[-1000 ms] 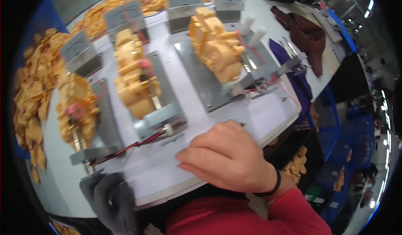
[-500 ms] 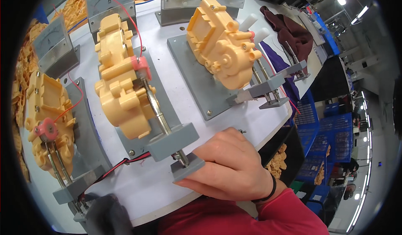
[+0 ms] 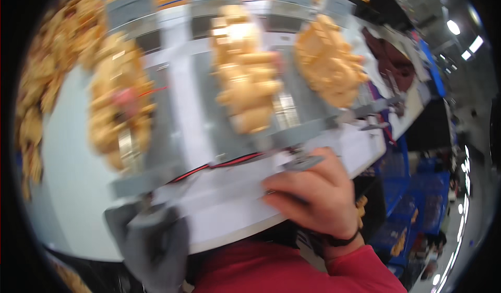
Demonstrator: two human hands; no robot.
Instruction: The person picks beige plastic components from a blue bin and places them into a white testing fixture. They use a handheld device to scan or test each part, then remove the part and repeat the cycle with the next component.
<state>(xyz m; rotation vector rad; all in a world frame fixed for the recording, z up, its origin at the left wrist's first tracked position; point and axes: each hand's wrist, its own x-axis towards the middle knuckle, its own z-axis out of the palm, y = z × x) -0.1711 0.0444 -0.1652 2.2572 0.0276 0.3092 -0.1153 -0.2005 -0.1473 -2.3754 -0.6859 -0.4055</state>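
Observation:
Three yellow plastic gearbox housings, the left one (image 3: 117,94), the middle one (image 3: 242,79) and the right one (image 3: 329,63), sit on grey fixture plates. Paired metal probes run from grey crossbars toward the left and middle housings, beside their pinkish-red parts. My left hand (image 3: 151,246), in a dark grey glove, is closed round the left fixture's grey push handle (image 3: 148,221). My bare right hand (image 3: 323,194) has curled fingers at the middle fixture's push handle (image 3: 302,162), which lies against them. Motion blur softens the fingertips.
Analogue meters stand behind the fixtures, one grey-backed meter (image 3: 133,11) at the left. Yellow housings (image 3: 57,48) are heaped along the left. A red-and-black cable (image 3: 209,166) crosses the white tabletop. Dark cloth (image 3: 389,58) lies at the right, above blue crates (image 3: 417,194).
The view has swung, shifting the fixtures rightward in the picture. My gloved left hand shows more fully round its handle. My right hand's fingers are more curled, and its handle now lies above the index finger.

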